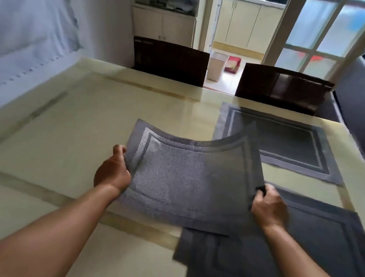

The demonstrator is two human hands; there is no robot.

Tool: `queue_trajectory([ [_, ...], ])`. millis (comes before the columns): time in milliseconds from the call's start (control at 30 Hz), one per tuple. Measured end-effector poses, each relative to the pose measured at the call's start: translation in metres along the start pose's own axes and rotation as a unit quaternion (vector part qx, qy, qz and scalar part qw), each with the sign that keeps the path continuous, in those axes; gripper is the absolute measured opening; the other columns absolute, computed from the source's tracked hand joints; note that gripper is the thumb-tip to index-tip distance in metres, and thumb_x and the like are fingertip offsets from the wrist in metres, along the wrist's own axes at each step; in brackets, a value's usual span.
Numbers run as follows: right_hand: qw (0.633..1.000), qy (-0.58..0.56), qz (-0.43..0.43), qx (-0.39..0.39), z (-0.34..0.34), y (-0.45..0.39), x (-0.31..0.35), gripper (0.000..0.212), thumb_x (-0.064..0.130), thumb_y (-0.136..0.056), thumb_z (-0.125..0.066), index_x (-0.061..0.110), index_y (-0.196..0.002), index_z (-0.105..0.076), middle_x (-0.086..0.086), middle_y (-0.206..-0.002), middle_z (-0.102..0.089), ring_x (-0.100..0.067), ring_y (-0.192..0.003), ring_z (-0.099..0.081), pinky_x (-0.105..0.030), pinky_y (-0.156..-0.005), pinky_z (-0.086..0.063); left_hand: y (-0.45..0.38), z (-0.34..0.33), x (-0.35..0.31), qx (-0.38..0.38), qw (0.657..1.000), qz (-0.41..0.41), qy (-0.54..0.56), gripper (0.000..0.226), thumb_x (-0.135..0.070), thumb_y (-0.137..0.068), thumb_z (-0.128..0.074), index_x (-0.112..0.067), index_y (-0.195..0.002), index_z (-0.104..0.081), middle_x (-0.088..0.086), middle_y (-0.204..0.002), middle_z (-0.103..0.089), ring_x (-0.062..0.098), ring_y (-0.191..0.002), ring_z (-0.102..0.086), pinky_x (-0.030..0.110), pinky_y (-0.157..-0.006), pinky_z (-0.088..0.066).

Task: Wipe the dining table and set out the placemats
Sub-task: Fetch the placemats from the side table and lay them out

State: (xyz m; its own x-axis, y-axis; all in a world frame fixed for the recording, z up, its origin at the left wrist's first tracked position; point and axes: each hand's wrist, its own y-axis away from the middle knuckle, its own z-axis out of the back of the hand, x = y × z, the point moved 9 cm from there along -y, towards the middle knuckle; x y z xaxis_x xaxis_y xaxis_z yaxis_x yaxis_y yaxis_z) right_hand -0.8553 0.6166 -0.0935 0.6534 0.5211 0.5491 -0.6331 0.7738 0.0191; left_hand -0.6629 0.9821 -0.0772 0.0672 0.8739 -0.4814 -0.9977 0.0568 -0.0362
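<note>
Between our two hands, above the middle of the worktop (78, 121), hangs a grey woven placemat (183, 182), sagging in a shallow curve with its far edge lifted. Our left hand (113, 172) pinches its left edge, thumb on top; our right hand (269, 206) grips the right edge with curled fingers. Its long axis runs side to side, straight across between the hands, both about equally near. We judge the bare left half of the worktop to be the likely place for it. The mat looks flexible, coarse mesh with a paler border stripe. Just right and nearer lies a stack of placemats (300, 267), slightly fanned; a laid placemat (291, 144) rests flat at the far right, before one of two dark chairs (284, 87). The worktop is glossy cream with tan inlay bands.
</note>
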Motion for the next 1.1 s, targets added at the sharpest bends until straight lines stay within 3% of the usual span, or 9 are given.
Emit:
queue_trajectory([
  [200, 0.997, -0.070, -0.014, 0.017, -0.084, 0.006, 0.111, 0.021, 0.018, -0.096, -0.043, 0.009, -0.100, -0.061, -0.020, -0.102, -0.066, -0.031, -0.082, -0.055, -0.031, -0.069, -0.036, -0.083, 0.050, 0.058, -0.018, 0.998, -0.034, -0.050, 0.029, -0.005, -0.083, -0.046, -0.019, -0.102, -0.063, 0.011, -0.111, -0.063, 0.032, -0.102, -0.057, 0.034, -0.082, -0.044],
  [433, 0.993, -0.092, -0.057, 0.056, -0.160, 0.000, 0.199, 0.017, 0.019, -0.096, -0.045, 0.007, -0.103, -0.055, -0.020, -0.110, -0.063, -0.034, -0.092, -0.056, -0.031, -0.075, -0.037, -0.154, 0.049, 0.097, 0.031, 0.967, -0.072, -0.244, 0.056, -0.019, -0.084, -0.056, -0.025, -0.136, -0.034, 0.003, -0.146, -0.031, 0.025, -0.132, -0.029, 0.041, -0.107, -0.022],
  [500, 0.994, -0.045, -0.055, 0.079, -0.172, 0.001, 0.207, 0.038, 0.023, -0.094, -0.051, 0.004, -0.125, -0.045, -0.020, -0.129, -0.053, -0.035, -0.115, -0.051, -0.034, -0.090, -0.039, -0.157, 0.041, 0.112, 0.056, 0.958, -0.063, -0.274, 0.067, -0.020, -0.086, -0.056, -0.029, -0.143, -0.021, 0.005, -0.157, 0.000, 0.029, -0.142, -0.005, 0.047, -0.113, -0.009],
  [567, 0.994, 0.066, -0.031, 0.075, -0.178, 0.003, 0.211, 0.070, 0.031, -0.090, -0.056, 0.007, -0.145, -0.020, -0.016, -0.150, -0.027, -0.033, -0.134, -0.030, -0.039, -0.108, -0.026, -0.162, 0.027, 0.123, 0.076, 0.951, -0.076, -0.290, 0.069, -0.026, -0.090, -0.053, -0.032, -0.146, -0.013, 0.003, -0.156, 0.018, 0.030, -0.143, 0.012, 0.050, -0.114, -0.002],
  [633, 0.984, 0.162, 0.036, 0.064, -0.181, 0.010, 0.217, 0.086, 0.032, -0.088, -0.056, 0.014, -0.150, 0.001, -0.010, -0.157, -0.002, -0.030, -0.141, -0.010, -0.041, -0.114, -0.013, -0.153, 0.007, 0.128, 0.122, 0.949, -0.103, -0.272, 0.063, -0.037, -0.092, -0.048, -0.034, -0.146, -0.016, 0.001, -0.157, 0.014, 0.027, -0.145, 0.010, 0.049, -0.115, -0.003],
  [700, 0.966, 0.214, 0.113, 0.086, -0.200, 0.017, 0.226, 0.078, 0.022, -0.089, -0.051, 0.022, -0.149, -0.002, -0.004, -0.157, 0.005, -0.027, -0.143, 0.001, -0.041, -0.114, -0.004, -0.141, -0.020, 0.135, 0.192, 0.949, -0.109, -0.227, 0.059, -0.045, -0.093, -0.041, -0.037, -0.146, -0.016, 0.000, -0.159, 0.004, 0.023, -0.145, 0.002, 0.048, -0.116, -0.007],
  [833, 0.915, 0.313, 0.223, 0.118, -0.240, 0.027, 0.254, 0.047, 0.018, -0.090, -0.037, 0.019, -0.137, -0.034, -0.004, -0.146, -0.028, -0.026, -0.138, -0.015, -0.043, -0.108, -0.008, -0.144, -0.048, 0.142, 0.211, 0.955, -0.093, -0.187, 0.053, -0.045, -0.097, -0.027, -0.040, -0.146, -0.007, -0.003, -0.158, 0.006, 0.020, -0.145, 0.007, 0.052, -0.114, -0.008],
  [1000, 0.897, 0.341, 0.229, 0.161, -0.265, 0.004, 0.279, 0.056, 0.034, -0.098, -0.031, 0.007, -0.145, -0.021, -0.011, -0.151, -0.025, -0.026, -0.141, -0.014, -0.046, -0.112, 0.000, -0.187, -0.056, 0.133, 0.229, 0.956, -0.060, -0.173, 0.052, -0.042, -0.099, -0.021, -0.039, -0.146, 0.000, -0.004, -0.158, 0.015, 0.019, -0.145, 0.015, 0.063, -0.110, -0.005],
  [1100, 0.913, 0.289, 0.183, 0.224, -0.281, -0.009, 0.285, 0.063, 0.044, -0.098, -0.030, 0.016, -0.150, -0.009, -0.014, -0.158, -0.005, -0.028, -0.145, -0.008, -0.047, -0.114, -0.007, -0.214, -0.063, 0.126, 0.226, 0.957, -0.040, -0.178, 0.052, -0.040, -0.099, -0.017, -0.038, -0.146, 0.004, -0.002, -0.157, 0.018, 0.021, -0.144, 0.017, 0.066, -0.109, -0.004],
])
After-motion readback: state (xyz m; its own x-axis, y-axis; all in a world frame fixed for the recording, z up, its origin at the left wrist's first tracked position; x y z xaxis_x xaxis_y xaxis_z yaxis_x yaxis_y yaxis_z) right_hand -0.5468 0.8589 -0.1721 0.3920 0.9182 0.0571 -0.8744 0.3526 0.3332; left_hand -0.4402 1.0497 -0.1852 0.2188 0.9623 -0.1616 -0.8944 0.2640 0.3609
